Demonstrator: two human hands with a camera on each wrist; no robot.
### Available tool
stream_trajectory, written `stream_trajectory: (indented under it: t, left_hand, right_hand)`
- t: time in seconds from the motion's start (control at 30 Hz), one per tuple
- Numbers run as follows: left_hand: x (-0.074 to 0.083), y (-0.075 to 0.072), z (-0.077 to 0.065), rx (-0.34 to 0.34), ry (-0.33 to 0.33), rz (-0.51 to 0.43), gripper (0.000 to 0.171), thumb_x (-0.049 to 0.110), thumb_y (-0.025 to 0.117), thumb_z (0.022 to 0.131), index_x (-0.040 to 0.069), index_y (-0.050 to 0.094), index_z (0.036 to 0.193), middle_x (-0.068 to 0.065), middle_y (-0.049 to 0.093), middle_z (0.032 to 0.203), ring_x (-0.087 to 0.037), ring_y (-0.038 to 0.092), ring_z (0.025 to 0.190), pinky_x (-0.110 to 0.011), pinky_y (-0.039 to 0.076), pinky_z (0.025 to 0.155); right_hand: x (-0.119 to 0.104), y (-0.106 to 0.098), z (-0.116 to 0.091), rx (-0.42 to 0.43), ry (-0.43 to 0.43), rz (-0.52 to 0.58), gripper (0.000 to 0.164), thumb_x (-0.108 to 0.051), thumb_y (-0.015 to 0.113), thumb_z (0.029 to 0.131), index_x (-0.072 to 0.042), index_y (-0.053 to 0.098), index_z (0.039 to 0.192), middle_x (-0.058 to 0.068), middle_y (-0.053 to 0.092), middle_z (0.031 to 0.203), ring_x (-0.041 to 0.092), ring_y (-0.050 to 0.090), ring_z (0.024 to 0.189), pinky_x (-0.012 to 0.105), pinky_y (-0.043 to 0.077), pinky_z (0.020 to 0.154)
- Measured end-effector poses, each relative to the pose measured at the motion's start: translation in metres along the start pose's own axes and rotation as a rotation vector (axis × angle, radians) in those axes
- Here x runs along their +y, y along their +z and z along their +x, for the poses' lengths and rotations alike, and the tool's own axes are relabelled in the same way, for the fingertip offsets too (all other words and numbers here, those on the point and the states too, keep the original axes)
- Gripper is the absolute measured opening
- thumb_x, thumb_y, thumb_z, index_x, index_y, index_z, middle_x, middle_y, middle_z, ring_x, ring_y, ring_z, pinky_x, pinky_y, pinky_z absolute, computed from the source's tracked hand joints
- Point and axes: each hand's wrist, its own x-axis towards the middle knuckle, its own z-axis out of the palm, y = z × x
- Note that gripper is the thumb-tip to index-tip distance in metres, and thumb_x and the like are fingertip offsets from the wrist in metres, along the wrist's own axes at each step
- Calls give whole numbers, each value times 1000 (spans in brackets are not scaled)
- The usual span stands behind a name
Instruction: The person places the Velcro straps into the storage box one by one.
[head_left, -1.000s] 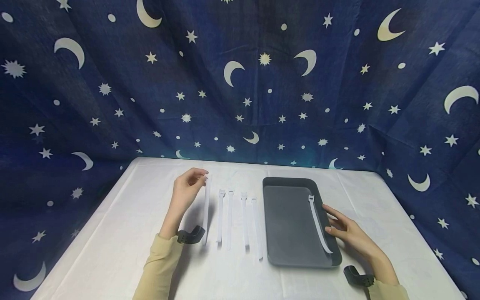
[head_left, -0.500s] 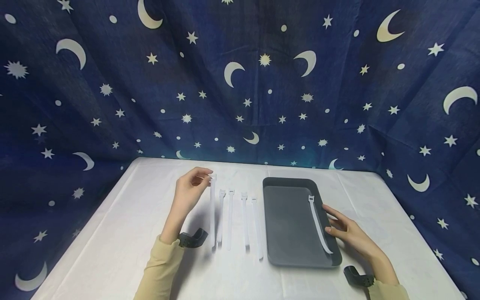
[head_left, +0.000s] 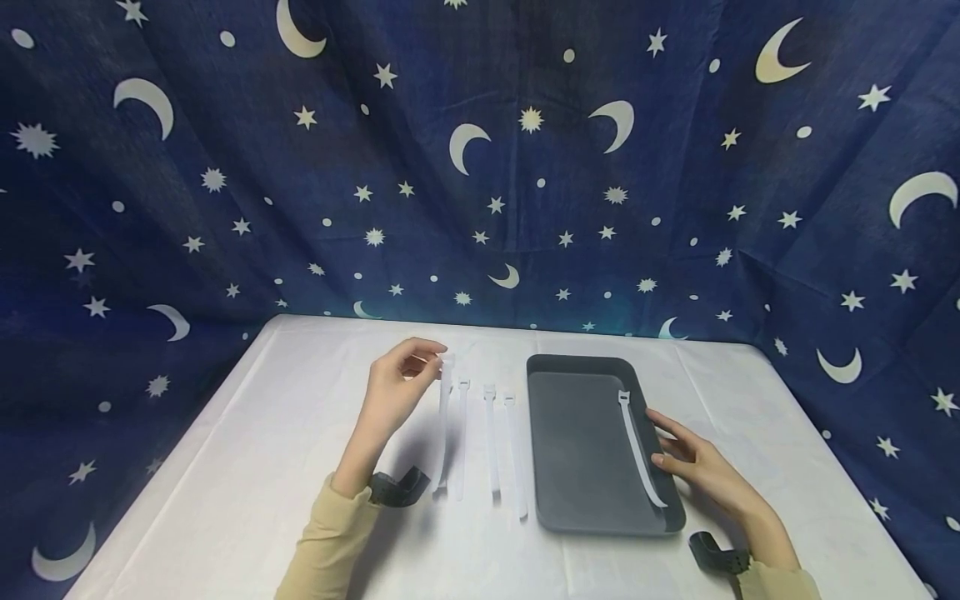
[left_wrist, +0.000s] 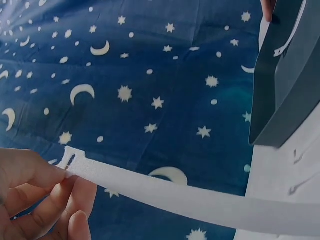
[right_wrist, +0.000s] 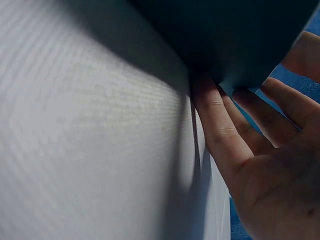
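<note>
My left hand (head_left: 397,387) pinches the slotted head of a white cable strap (head_left: 442,425) between thumb and fingers. The strap hangs down toward the table, overlapping the leftmost strap of the row. In the left wrist view the held strap (left_wrist: 165,192) stretches away to the right from the fingertips. My right hand (head_left: 701,467) touches the right wall of a dark grey tray (head_left: 570,450), and the right wrist view shows its extended fingers (right_wrist: 220,125) against the tray's outer side. One white strap (head_left: 637,450) lies inside the tray, along its right side.
Several more white straps, among them one left of the tray (head_left: 491,442), lie roughly parallel on the white-covered table (head_left: 247,467). Behind the table hangs a dark blue curtain (head_left: 420,150) with moons and stars. A black wrist device (head_left: 401,487) sits on the left wrist.
My left hand has moved to the right with the strap, from left of the row to over its leftmost strap. The right hand and tray have stayed put.
</note>
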Motion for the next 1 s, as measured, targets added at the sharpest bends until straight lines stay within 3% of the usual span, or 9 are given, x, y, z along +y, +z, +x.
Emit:
stream_trajectory:
  t: [0.2,0.43,0.7,1.0]
  left_hand:
    - [10,3,-4,-23,34,10,18,3,65,86,10,71,101,-6,69,86,-13,66,72,-21,52,70]
    - [19,-8,-7,-6,75,15,18,2,65,87,11,71,102,-5,69,86,-11,65,73,-20,51,71]
    - [22,-29,-7,79,102,30,17,2,65,87,8,71,102,-9,70,86,-2,63,72,-15,48,70]
    - [26,-43,-8,157,87,4,16,1,66,87,7,71,101,-10,68,85,3,62,71,-13,47,71]
  right_hand:
    - [1,0,0,4,-1,1,73,-27,62,93,-14,23,153,24,20,158,52,34,136,71,30,102]
    - [1,-1,0,5,-2,-5,73,-27,62,93,-15,23,153,25,21,157,52,34,135,71,29,101]
    - [1,-1,0,5,-11,0,72,-26,62,93,-14,24,153,25,23,156,53,35,135,70,31,102]
    - [2,-1,0,6,-16,-1,73,-26,62,92,-14,24,153,24,21,157,54,33,135,70,29,102]
